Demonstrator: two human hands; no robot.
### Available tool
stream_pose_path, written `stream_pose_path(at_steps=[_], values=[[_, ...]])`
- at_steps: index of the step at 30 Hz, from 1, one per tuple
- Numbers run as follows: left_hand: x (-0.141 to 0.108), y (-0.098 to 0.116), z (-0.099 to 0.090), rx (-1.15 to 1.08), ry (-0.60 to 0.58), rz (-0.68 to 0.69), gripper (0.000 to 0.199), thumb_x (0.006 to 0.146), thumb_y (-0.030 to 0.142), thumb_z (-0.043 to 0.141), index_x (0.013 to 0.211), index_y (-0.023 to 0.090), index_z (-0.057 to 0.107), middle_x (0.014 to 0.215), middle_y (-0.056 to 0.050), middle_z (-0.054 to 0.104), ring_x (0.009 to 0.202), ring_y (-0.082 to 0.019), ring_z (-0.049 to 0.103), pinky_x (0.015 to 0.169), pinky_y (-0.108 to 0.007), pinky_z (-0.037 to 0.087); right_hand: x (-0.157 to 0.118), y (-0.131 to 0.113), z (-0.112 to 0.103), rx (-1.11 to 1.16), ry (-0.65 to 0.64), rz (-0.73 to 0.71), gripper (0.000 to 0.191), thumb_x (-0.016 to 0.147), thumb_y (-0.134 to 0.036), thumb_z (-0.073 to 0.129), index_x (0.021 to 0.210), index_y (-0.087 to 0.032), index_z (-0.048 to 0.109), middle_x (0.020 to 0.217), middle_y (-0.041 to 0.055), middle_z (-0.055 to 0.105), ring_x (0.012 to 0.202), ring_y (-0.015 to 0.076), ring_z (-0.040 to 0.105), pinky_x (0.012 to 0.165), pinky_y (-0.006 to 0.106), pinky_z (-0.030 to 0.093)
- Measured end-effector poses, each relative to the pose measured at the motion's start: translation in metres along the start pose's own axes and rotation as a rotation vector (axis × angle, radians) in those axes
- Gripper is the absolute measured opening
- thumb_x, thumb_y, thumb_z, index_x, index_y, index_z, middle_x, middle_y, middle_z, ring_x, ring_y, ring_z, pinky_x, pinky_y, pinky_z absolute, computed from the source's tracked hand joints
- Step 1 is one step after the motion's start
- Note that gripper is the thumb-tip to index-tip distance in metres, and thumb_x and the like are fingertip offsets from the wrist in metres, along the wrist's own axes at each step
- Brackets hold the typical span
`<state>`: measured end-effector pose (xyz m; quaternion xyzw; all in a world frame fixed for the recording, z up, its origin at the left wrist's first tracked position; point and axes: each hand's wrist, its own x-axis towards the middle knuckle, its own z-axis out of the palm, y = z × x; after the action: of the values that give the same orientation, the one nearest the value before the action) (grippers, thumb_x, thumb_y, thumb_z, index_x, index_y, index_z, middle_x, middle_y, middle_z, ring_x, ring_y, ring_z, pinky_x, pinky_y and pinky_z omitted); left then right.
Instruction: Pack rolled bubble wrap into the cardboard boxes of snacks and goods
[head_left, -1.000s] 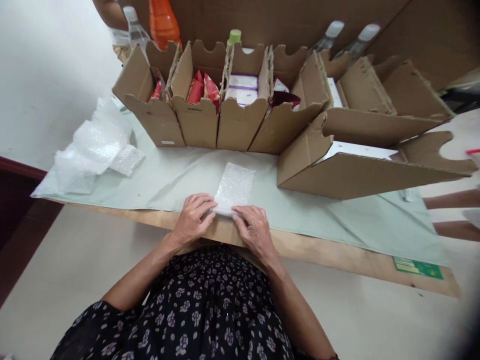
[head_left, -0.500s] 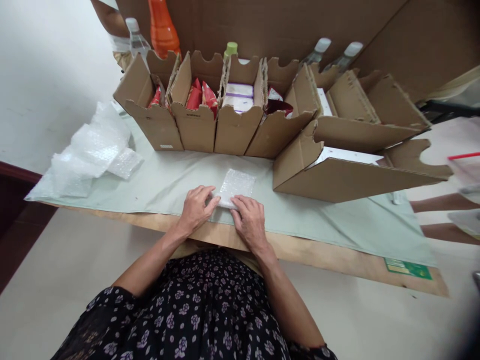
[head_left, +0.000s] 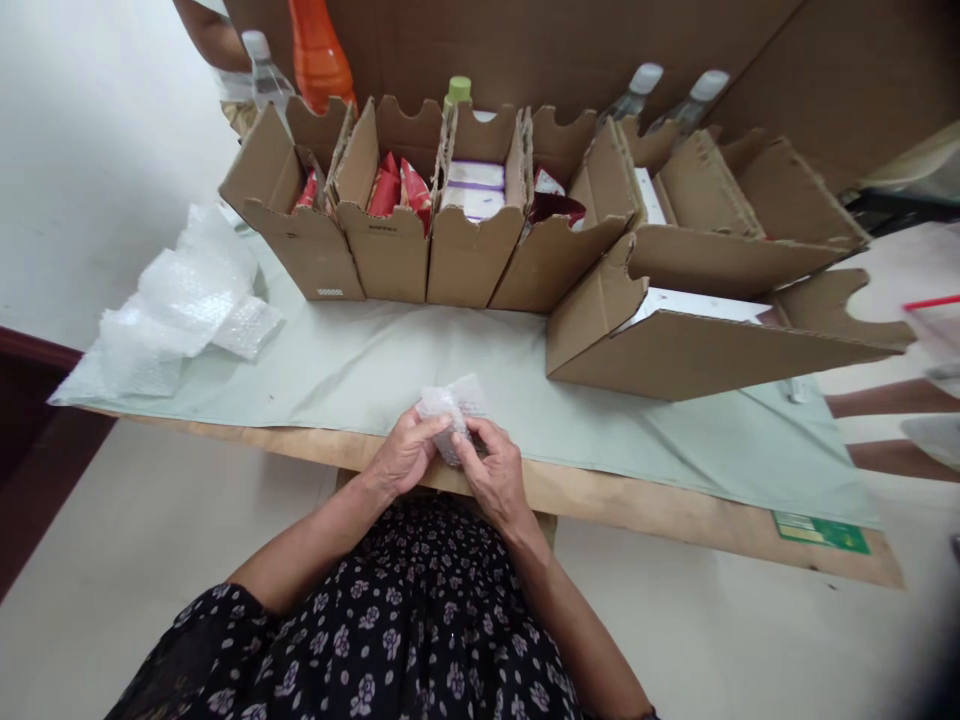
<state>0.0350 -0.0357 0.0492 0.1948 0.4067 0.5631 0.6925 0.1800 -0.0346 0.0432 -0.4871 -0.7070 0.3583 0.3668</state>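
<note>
A small piece of bubble wrap [head_left: 444, 408], partly folded, is held up at the table's front edge. My left hand [head_left: 407, 450] grips its left side, with the thumb lying across the front. On the right side, the thumb and fingers of my right hand [head_left: 493, 468] close round the wrap. Part of the sheet sticks out behind the fingers, over the pale green cloth [head_left: 337, 360]. Whether anything lies inside the wrap cannot be made out.
Several cardboard bins [head_left: 469, 262] with red packets and white packs stand along the back. An angled bin [head_left: 720, 355] is at the right. Crumpled bubble wrap [head_left: 187, 290] lies at the left. Bottles, one orange [head_left: 319, 60], stand behind. Another person's arm [head_left: 217, 40] shows at upper left.
Both hands have lifted the bubble wrap off the cloth and drawn it nearer to my body. It lay flat before; now it is folded up between the fingers.
</note>
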Motion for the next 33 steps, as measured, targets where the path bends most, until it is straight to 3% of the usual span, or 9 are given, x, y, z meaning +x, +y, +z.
stream_pose_path(at_steps=[4, 9, 13, 15, 18, 23, 26, 29, 33], values=[[-0.002, -0.004, 0.002, -0.02, 0.034, 0.031, 0.045, 0.069, 0.037, 0.089, 0.106, 0.017, 0.072, 0.106, -0.007, 0.079, 0.109, -0.025, 0.072, 0.107, -0.039, 0.05, 0.001, 0.009, -0.01, -0.147, 0.077, -0.06, 0.024, 0.1, -0.041, 0.059, 0.112, -0.025, 0.072, 0.112, 0.0074, 0.075, 0.104, 0.0256, 0.069, 0.096, 0.046, 0.051], [-0.006, 0.001, 0.002, 0.008, 0.008, 0.026, 0.045, 0.069, 0.034, 0.088, 0.108, 0.016, 0.072, 0.104, -0.007, 0.079, 0.108, -0.026, 0.072, 0.103, -0.04, 0.052, 0.016, 0.025, -0.029, 0.011, 0.191, 0.033, 0.051, 0.091, -0.052, 0.069, 0.132, -0.022, 0.063, 0.131, 0.0137, 0.068, 0.106, 0.0253, 0.068, 0.092, 0.044, 0.057], [-0.007, 0.001, 0.003, 0.082, 0.02, 0.059, 0.044, 0.071, 0.034, 0.086, 0.108, 0.016, 0.071, 0.101, -0.006, 0.079, 0.101, -0.024, 0.072, 0.096, -0.036, 0.053, 0.022, 0.022, -0.03, 0.133, 0.049, 0.015, 0.024, 0.093, -0.045, 0.067, 0.102, -0.022, 0.072, 0.099, 0.0064, 0.076, 0.09, 0.0219, 0.07, 0.083, 0.037, 0.058], [-0.005, -0.001, 0.002, 0.138, 0.067, 0.103, 0.042, 0.073, 0.035, 0.084, 0.108, 0.017, 0.07, 0.101, -0.005, 0.078, 0.098, -0.022, 0.071, 0.093, -0.034, 0.053, 0.019, 0.016, -0.022, 0.118, 0.048, -0.034, 0.021, 0.097, -0.04, 0.063, 0.089, -0.023, 0.072, 0.09, 0.0048, 0.075, 0.087, 0.0214, 0.07, 0.083, 0.037, 0.058], [-0.003, -0.004, 0.002, 0.186, 0.148, 0.165, 0.042, 0.076, 0.039, 0.081, 0.111, 0.019, 0.067, 0.104, -0.003, 0.076, 0.099, -0.02, 0.069, 0.093, -0.032, 0.053, 0.009, 0.008, -0.006, 0.017, 0.072, -0.091, 0.02, 0.101, -0.035, 0.057, 0.1, -0.025, 0.074, 0.102, 0.007, 0.076, 0.098, 0.0232, 0.071, 0.093, 0.041, 0.058], [-0.009, -0.008, 0.005, 0.218, 0.104, 0.209, 0.059, 0.091, 0.047, 0.069, 0.142, 0.025, 0.051, 0.14, -0.008, 0.066, 0.131, -0.023, 0.061, 0.115, -0.037, 0.047, -0.003, 0.008, 0.011, -0.148, 0.03, -0.126, 0.039, 0.1, -0.042, 0.057, 0.134, -0.023, 0.064, 0.133, 0.0131, 0.07, 0.122, 0.0286, 0.066, 0.102, 0.049, 0.055], [-0.018, -0.012, 0.01, 0.306, 0.014, 0.238, 0.072, 0.096, 0.047, 0.066, 0.158, 0.027, 0.035, 0.163, -0.009, 0.047, 0.152, -0.026, 0.043, 0.126, -0.039, 0.036, -0.002, 0.009, 0.007, -0.174, 0.013, -0.114, 0.042, 0.099, -0.043, 0.058, 0.133, -0.021, 0.062, 0.129, 0.0142, 0.073, 0.115, 0.0294, 0.069, 0.098, 0.048, 0.055], [-0.023, -0.016, 0.012, 0.415, -0.029, 0.225, 0.074, 0.099, 0.048, 0.062, 0.162, 0.026, 0.03, 0.171, -0.009, 0.035, 0.16, -0.028, 0.03, 0.13, -0.04, 0.031, 0.0, 0.008, -0.005, -0.159, 0.012, -0.074, 0.036, 0.096, -0.042, 0.061, 0.125, -0.022, 0.066, 0.117, 0.0107, 0.077, 0.102, 0.0268, 0.071, 0.091, 0.044, 0.056], [-0.019, -0.017, 0.012, 0.403, -0.03, 0.19, 0.077, 0.094, 0.052, 0.068, 0.158, 0.024, 0.036, 0.16, -0.012, 0.05, 0.149, -0.029, 0.047, 0.122, -0.04, 0.042, 0.001, 0.005, -0.019, -0.101, 0.023, -0.032, 0.025, 0.094, -0.036, 0.063, 0.116, -0.024, 0.07, 0.109, 0.0063, 0.079, 0.095, 0.0243, 0.071, 0.088, 0.04, 0.056]])
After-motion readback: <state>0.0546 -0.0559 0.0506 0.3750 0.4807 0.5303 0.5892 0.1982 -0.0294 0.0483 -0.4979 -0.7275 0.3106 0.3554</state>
